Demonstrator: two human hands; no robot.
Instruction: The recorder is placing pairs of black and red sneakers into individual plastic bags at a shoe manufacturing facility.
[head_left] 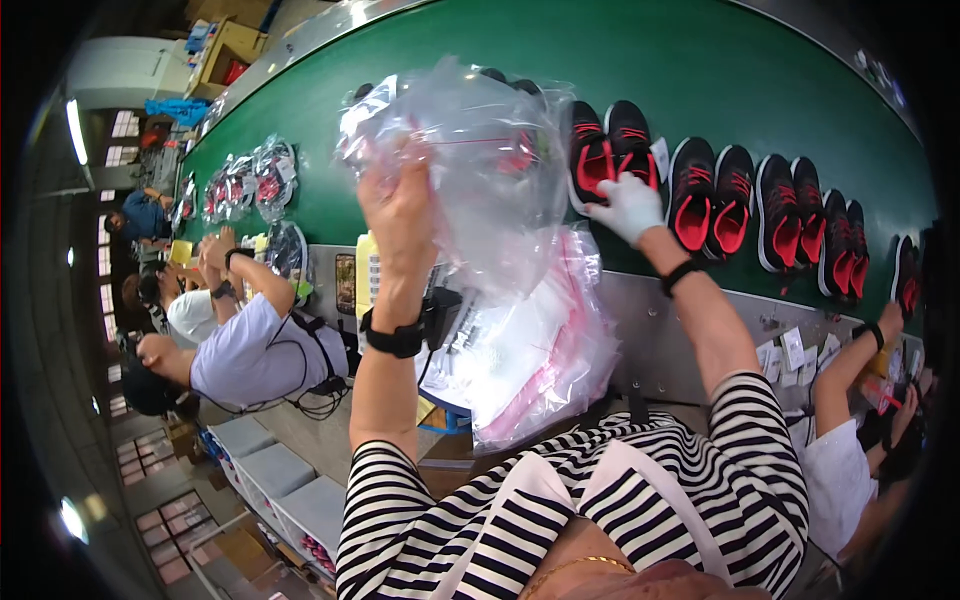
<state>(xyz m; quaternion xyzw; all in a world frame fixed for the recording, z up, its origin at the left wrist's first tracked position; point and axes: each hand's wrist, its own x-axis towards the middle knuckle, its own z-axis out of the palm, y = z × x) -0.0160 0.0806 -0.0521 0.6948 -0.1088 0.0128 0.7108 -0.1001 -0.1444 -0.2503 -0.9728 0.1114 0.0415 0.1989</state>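
My left hand [400,205], bare, is raised with its fingers closed on a clear plastic bag [490,190]. The bag spreads to the right over the green belt and covers part of some dark and red shoes behind it. In a white glove, my right hand [632,208] grips the heel end of a pair of black sneakers [628,128] with red laces and red lining; its fingers reach into the shoe openings. A white tag hangs beside that pair. Below and between my hands lies a stack of clear plastic bags [540,350] with pinkish-red edges.
The green belt [680,50] carries more black and red sneakers [712,195] in pairs to the right. Bagged shoes [272,170] lie at the left. Co-workers stand on both sides; one person's hand [890,322] is near the rightmost shoe. Paper tags [792,350] hang from the metal edge.
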